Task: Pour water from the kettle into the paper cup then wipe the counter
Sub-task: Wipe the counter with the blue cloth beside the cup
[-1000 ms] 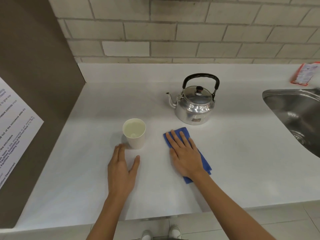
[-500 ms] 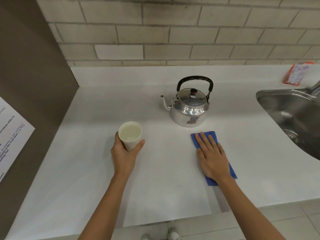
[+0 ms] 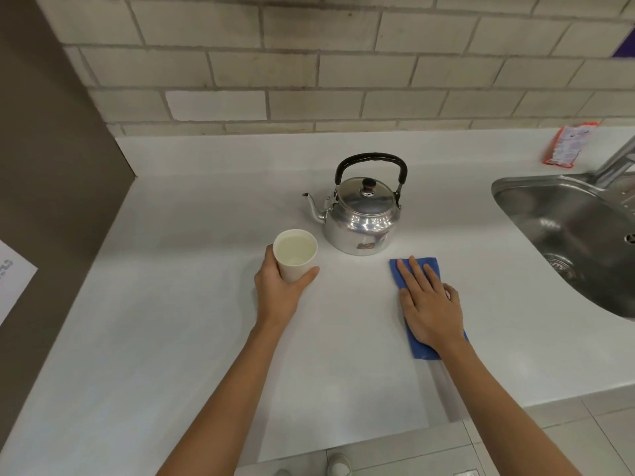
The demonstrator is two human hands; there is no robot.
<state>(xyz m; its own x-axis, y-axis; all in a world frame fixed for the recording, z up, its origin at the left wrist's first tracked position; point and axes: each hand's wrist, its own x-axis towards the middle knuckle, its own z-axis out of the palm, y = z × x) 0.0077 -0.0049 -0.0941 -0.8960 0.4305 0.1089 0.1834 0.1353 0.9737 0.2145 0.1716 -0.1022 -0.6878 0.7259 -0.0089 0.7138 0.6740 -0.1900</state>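
Paper cup [image 3: 296,255] holds water nearly to the rim; pouring looks done. Kettle [image 3: 360,214] stands upright toward the back of the surface [image 3: 171,321], spout pointing at the cup, nobody touching it.

Change over the last second: left hand [image 3: 280,292] lay flat on the surface just short of the cup; now it is wrapped around the cup's lower wall, thumb on the kettle side, fingers behind. Cup seems to be still standing, not lifted, though hard to be sure.

Right hand [image 3: 429,305] lies open, palm down, pressing the blue cloth [image 3: 417,304]. Cloth has slid away from the cup, toward the sink [image 3: 567,235], and now sits in front of the kettle.

Reading: wiping is under way. Left hand probably steadies or clears the cup so the cloth can pass. Full cup is the risk; a nudge spills onto freshly wiped ground.
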